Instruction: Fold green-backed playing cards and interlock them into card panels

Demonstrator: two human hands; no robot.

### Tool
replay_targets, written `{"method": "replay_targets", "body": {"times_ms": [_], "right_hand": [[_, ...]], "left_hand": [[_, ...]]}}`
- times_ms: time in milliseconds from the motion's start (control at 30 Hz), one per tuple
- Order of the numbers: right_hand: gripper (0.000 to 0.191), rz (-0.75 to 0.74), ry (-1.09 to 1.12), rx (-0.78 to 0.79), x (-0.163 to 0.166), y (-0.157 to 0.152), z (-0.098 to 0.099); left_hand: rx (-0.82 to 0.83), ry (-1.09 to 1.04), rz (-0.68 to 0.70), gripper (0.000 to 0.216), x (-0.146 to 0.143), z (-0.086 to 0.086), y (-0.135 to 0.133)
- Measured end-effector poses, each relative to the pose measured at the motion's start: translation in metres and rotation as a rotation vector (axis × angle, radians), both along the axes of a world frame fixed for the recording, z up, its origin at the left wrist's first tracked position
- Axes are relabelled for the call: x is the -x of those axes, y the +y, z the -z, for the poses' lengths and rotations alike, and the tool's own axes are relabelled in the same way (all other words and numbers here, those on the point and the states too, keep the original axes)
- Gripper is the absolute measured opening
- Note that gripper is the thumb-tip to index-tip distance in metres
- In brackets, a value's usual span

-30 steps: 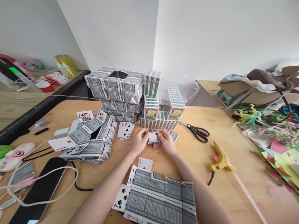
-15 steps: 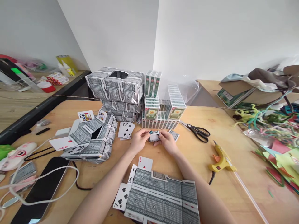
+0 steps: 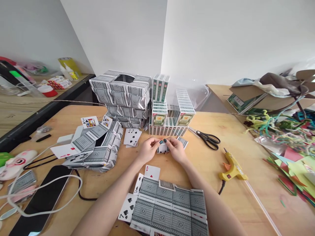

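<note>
Between my hands is a playing card [image 3: 162, 148], its white face partly showing and its edge under my thumbs. My left hand [image 3: 149, 149] pinches it from the left, and my right hand [image 3: 176, 149] pinches it from the right, thumbs close together. Just behind my right hand lies another card, back up [image 3: 182, 143]. Nearer to me, between my forearms, rests a panel of joined playing cards [image 3: 169, 206], grey backs up. An ace of diamonds [image 3: 152, 172] and a seven of spades [image 3: 128, 207] stick out from its left side.
Woven card boxes [image 3: 121, 95] stand stacked behind, beside packs of cards [image 3: 169, 114]. Loose cards lie on another card box [image 3: 103, 147] at left. Scissors [image 3: 209, 140] and a yellow glue gun [image 3: 232, 167] lie at right. A phone [image 3: 39, 200] and white cable are at left.
My thumbs have moved closer together at the card's upper edge, and more of its white face shows below them. The whole view has shifted slightly.
</note>
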State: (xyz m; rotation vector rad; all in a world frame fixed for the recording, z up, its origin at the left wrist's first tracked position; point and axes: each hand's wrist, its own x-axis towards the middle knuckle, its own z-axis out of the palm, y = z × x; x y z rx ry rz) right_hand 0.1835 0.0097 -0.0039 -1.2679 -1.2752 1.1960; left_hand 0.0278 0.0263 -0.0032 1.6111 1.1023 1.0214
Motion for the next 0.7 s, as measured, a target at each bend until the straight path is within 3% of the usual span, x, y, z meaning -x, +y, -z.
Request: {"method": "replay_targets", "body": {"times_ms": [400, 700], "right_hand": [[0.033, -0.101, 0.256, 0.112, 0.0008, 0.0001, -0.0044], [0.034, -0.124, 0.097, 0.059, -0.0007, -0.0009, -0.0046]], "left_hand": [[0.140, -0.185, 0.031, 0.024, -0.0026, -0.0101, -0.0009], [-0.038, 0.080, -0.009, 0.019, 0.0001, -0.0066, -0.0043]]}}
